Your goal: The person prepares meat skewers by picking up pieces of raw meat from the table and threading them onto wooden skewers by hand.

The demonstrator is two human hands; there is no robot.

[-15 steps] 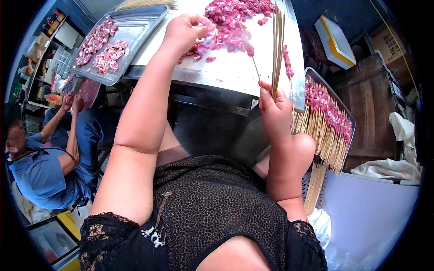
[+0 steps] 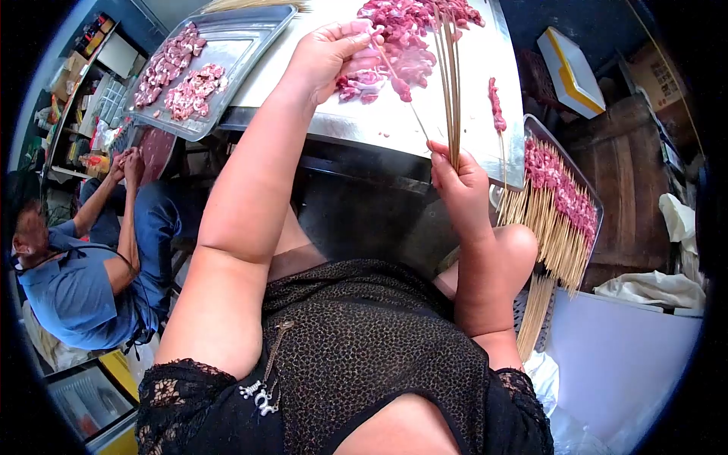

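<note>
My left hand (image 2: 326,59) pinches a piece of pink meat at the upper end of a skewer. One piece of meat (image 2: 401,89) is threaded lower on that skewer. My right hand (image 2: 460,180) grips the skewer's lower end, together with an upright bundle of bare skewers (image 2: 453,98). Behind the hands, a pile of raw meat (image 2: 413,38) lies on the white board (image 2: 303,91). A loaded skewer (image 2: 497,106) rests at the board's right side. Many more loaded skewers (image 2: 561,193) lie in a tray at the right.
A metal tray (image 2: 235,76) with two heaps of meat stands at upper left. A person in a blue shirt (image 2: 72,292) sits at the left, hands together. Bare skewers (image 2: 536,315) lie below the loaded ones. A white and yellow box (image 2: 570,72) is at upper right.
My left hand has moved slightly right and holds the meat at the skewer's upper end. The threaded piece sits a little lower and left in view. The whole scene has shifted slightly right.
</note>
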